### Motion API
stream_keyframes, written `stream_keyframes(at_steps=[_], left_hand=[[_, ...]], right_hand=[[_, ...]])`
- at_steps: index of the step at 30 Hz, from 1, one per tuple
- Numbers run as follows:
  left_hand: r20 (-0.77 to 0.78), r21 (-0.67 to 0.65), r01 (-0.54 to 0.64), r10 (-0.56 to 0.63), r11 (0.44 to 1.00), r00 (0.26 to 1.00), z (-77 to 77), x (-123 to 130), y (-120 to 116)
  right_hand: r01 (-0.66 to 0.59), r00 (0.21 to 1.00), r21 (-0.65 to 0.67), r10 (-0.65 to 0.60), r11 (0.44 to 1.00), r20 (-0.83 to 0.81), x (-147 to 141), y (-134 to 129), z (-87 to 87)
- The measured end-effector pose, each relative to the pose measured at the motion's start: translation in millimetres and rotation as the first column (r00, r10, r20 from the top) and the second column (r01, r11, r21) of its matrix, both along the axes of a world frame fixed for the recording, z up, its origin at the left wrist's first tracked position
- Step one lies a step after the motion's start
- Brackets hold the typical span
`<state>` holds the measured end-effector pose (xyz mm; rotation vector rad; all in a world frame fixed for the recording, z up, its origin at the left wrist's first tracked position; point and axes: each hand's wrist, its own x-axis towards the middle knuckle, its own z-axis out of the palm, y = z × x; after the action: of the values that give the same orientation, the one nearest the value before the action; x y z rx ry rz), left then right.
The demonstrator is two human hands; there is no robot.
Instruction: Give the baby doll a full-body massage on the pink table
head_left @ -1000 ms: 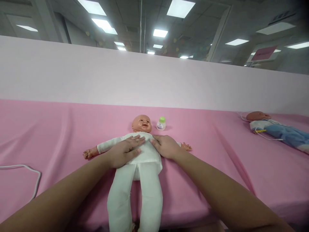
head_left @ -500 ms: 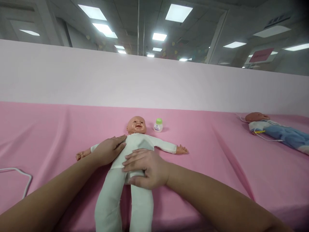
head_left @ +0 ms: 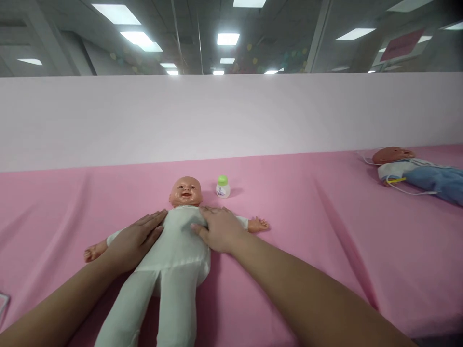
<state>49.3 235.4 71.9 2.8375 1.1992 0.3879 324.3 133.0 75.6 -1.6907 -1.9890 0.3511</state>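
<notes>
A baby doll [head_left: 177, 241] with a white cloth body lies on its back, head away from me and arms spread. My left hand [head_left: 139, 238] rests along the doll's side by the shoulder on the left, fingers stretched out and partly over its arm. On the opposite side, my right hand [head_left: 220, 229] lies flat on the upper chest and shoulder, its thumb pointing across the chest. Both hands are open and grasp nothing. Beyond the right hand, close to the doll's head, stands a small bottle [head_left: 223, 188] with a green cap.
Pink cloth [head_left: 289, 202] with folds covers the table. A second doll [head_left: 427, 176] in blue and white lies at the far right with a white cord around it. A white low wall [head_left: 231, 115] runs along the back, below glass. Part of a white object [head_left: 3, 303] shows at left.
My right hand has moved up from the doll's lower belly to its upper chest and shoulder. My left hand stays by the other shoulder. The whole view has tilted and shifted.
</notes>
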Motion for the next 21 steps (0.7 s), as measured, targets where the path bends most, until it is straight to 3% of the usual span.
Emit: stream_keyframes(at_steps=[3,6,8,10,13,15,21], left_hand=[[0.119,0.042,0.048,-0.053,0.998,0.992,8.7,-3,-8],[0.217,0.016,0.241,-0.239,0.97,0.946,24.9,-2,-25],[0.189,-0.052,0.365,-0.349,0.93,0.918,32.9,2,-35],[0.13,-0.11,0.408,-0.394,0.906,0.91,35.0,8,-40],[0.1,-0.125,0.361,-0.35,0.924,0.931,28.5,16,-36],[0.118,-0.119,0.309,-0.296,0.944,0.948,21.4,19,-30],[0.186,-0.132,-0.004,0.029,0.991,0.982,4.5,14,-4]], right_hand=[[0.006,0.999,0.018,-0.005,1.0,-0.036,1,-1,1.6],[0.007,0.998,0.028,-0.005,1.0,-0.063,3,1,2.1],[0.023,0.996,0.052,-0.019,0.998,-0.09,4,4,0.4],[0.063,0.99,0.12,-0.047,0.991,-0.134,5,9,-2.5],[0.124,0.969,0.316,-0.046,0.941,-0.243,7,13,-5.7],[0.103,0.954,0.428,0.033,0.898,-0.298,6,10,-5.2],[-0.273,0.887,0.552,0.428,0.788,-0.172,-26,-16,-3.3]])
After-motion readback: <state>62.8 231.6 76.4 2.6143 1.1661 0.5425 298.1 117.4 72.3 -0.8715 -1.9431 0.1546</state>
